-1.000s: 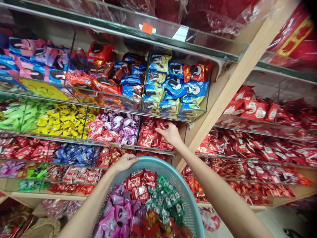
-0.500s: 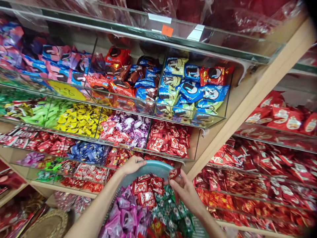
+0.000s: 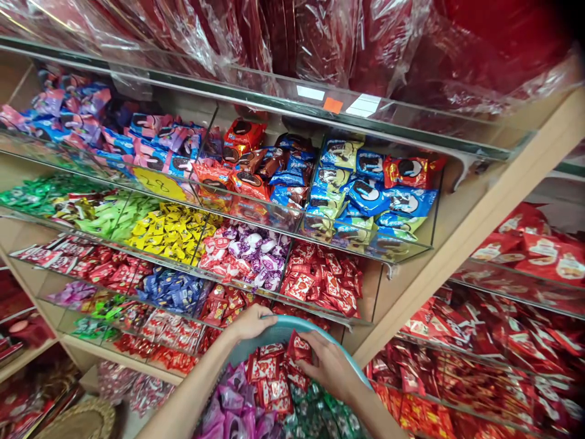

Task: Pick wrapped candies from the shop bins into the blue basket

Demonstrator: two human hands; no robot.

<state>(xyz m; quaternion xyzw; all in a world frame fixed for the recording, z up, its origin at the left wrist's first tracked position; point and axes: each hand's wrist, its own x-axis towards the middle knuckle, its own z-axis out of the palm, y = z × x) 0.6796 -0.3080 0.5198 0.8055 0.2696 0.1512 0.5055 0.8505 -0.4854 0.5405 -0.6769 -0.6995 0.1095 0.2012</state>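
Observation:
My left hand (image 3: 253,323) is closed over the far rim of a teal plastic basket (image 3: 320,329). Inside the basket lie red-and-white wrapped candies (image 3: 269,378), purple wrapped candies (image 3: 233,396) and green wrapped candies (image 3: 324,405). Over the basket's right side, my right hand (image 3: 326,366) has a red wrapped candy (image 3: 299,346) at its fingertips, just above the red pile. Part of the basket's near side falls below the view.
Ahead, clear-fronted shelf bins hold blue cookie packs (image 3: 361,183), yellow candies (image 3: 169,231) and red candies (image 3: 322,277). A slanting wooden post (image 3: 457,238) divides these from red-packed shelves on the right. A woven basket (image 3: 86,421) sits low left.
My right hand has moved left and inward over the basket with the red candy. The left hand keeps its hold on the rim. The view has tilted upward.

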